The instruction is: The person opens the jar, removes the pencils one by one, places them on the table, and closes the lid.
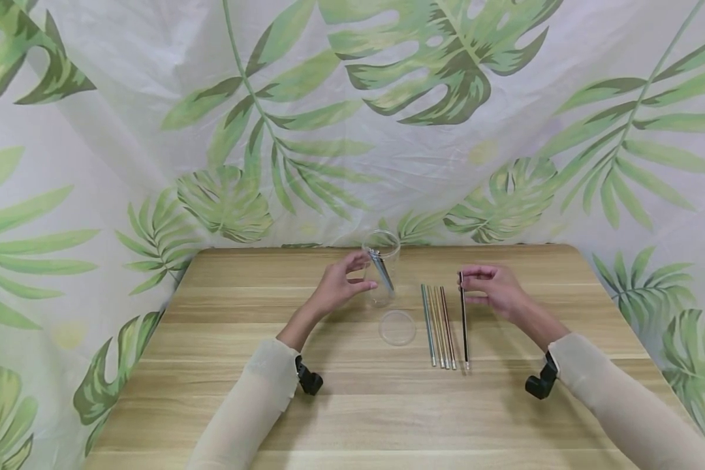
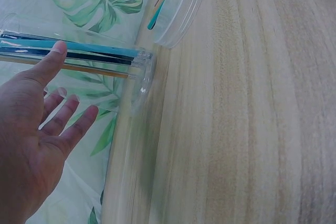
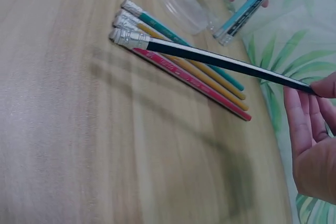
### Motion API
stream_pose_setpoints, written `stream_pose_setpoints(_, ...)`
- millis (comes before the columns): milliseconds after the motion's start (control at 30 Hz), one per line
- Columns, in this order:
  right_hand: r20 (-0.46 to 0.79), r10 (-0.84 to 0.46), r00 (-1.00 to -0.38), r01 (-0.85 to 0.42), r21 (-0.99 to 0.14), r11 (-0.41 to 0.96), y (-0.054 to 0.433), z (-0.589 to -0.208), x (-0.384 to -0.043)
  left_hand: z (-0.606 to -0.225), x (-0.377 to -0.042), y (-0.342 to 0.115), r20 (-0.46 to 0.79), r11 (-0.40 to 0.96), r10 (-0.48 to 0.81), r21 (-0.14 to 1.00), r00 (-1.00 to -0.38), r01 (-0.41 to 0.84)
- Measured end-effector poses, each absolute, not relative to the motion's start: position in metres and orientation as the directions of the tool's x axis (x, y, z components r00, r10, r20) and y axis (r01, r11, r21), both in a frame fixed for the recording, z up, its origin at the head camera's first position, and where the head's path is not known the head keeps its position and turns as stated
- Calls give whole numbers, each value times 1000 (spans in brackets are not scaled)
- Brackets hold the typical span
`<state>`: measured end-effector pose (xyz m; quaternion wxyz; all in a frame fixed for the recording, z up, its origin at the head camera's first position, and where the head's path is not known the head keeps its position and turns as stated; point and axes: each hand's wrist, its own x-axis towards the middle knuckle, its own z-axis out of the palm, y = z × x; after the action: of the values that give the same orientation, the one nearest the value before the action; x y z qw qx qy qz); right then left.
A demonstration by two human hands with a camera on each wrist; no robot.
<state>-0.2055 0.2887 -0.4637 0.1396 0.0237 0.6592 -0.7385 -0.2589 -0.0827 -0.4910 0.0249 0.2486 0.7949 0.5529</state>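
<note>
In the head view, a clear plastic cup (image 1: pixel 382 297) stands near the table's back edge with several pencils (image 2: pixel 100 48) leaning inside it, one of them light blue. My left hand (image 1: pixel 339 281) is at the cup's left side, fingers spread and relaxed, the thumb overlapping the cup wall. My right hand (image 1: pixel 496 290) pinches a black pencil (image 3: pixel 210 62) with a white stripe near one end, its ferrule end pointing towards me. Left of it lies a row of pencils: a teal one (image 3: pixel 173 33), yellow ones (image 3: pixel 205 74) and a red one (image 3: pixel 189 80).
A round clear lid (image 1: pixel 397 328) lies on the wooden table (image 1: pixel 352 418) just in front of the cup. Behind the table hangs a leaf-patterned cloth (image 1: pixel 305 130). Each wrist carries a small black camera (image 1: pixel 311 382).
</note>
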Motion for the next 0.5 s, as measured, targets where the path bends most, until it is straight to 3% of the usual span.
stream_pose_setpoints(500, -246, -126, -961, 252, -967, -27, 285, -485, -209, -489, -258, -83, 241, 248, 429, 895, -871, 370)
